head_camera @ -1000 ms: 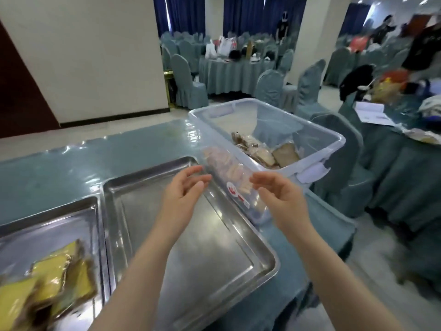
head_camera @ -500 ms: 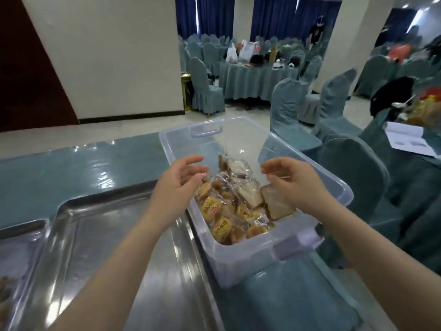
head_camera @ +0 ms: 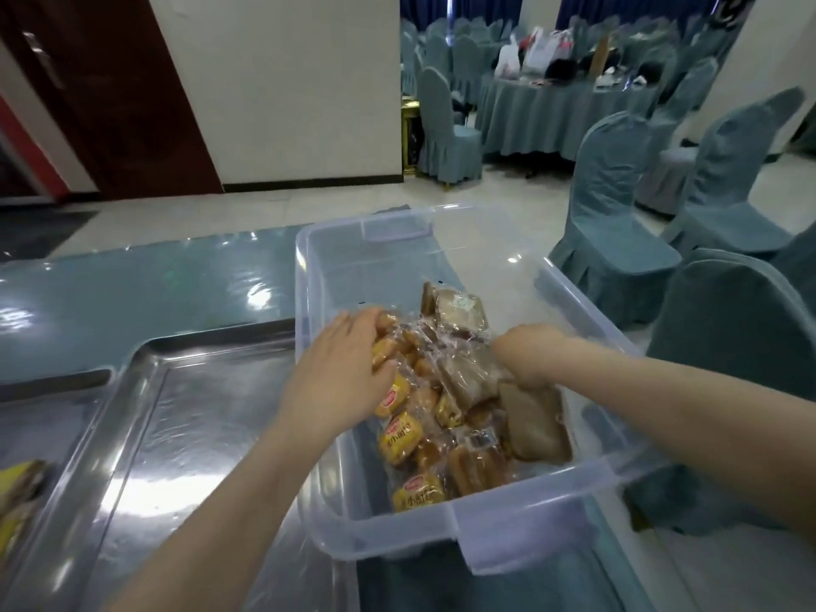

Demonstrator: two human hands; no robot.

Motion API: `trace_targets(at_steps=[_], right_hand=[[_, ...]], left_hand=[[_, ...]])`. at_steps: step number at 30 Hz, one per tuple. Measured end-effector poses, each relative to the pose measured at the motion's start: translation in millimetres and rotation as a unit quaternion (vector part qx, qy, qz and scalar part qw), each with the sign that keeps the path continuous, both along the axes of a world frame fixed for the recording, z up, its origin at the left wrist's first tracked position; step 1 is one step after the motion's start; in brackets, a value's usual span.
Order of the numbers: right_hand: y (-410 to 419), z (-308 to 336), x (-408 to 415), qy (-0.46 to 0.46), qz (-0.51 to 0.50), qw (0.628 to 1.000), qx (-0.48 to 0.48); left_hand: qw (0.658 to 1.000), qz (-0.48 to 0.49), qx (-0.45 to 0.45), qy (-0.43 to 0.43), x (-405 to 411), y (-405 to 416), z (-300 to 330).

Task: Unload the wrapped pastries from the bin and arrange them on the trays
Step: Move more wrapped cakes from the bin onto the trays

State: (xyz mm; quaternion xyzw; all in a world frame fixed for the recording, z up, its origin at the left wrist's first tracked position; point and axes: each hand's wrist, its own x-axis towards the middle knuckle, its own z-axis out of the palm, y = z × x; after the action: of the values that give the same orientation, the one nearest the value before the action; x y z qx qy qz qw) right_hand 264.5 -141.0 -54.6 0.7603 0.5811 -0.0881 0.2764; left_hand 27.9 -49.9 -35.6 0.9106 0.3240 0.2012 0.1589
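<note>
Both bare forearms are stretched forward and angled toward each other. The left hand [head_camera: 340,368] is laid palm down, fingers curled over at the tips, thumb tucked to the inside. The right hand [head_camera: 525,360] is bent down at the wrist, fingers hidden underneath, so its grip can't be made out.

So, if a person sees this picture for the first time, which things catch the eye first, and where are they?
The clear plastic bin at the centre stands out first, with its heap of yellow and brown wrapped pastries. Both bare hands reach into it: the left hand rests on the yellow packs, and the right hand is down among the brown ones. To the left lies a shiny metal tray.
</note>
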Motion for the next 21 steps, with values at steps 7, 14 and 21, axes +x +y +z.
trace_targets(at_steps=[7, 14, 21], right_hand=[[46.7, 9.6, 11.0, 0.192, 0.012, 0.975, 0.114], [58.6, -26.6, 6.4, 0.108, 0.024, 0.994, -0.016], [53.2, 6.0, 12.3, 0.140, -0.010, 0.989, 0.039]], left_hand=[[1.000, 0.001, -0.011, 0.001, -0.8, 2.1, -1.7], [1.000, 0.001, -0.015, -0.007, 1.3, 7.4, -4.5], [0.995, -0.021, -0.099, -0.002, 7.9, 14.8, 5.9]])
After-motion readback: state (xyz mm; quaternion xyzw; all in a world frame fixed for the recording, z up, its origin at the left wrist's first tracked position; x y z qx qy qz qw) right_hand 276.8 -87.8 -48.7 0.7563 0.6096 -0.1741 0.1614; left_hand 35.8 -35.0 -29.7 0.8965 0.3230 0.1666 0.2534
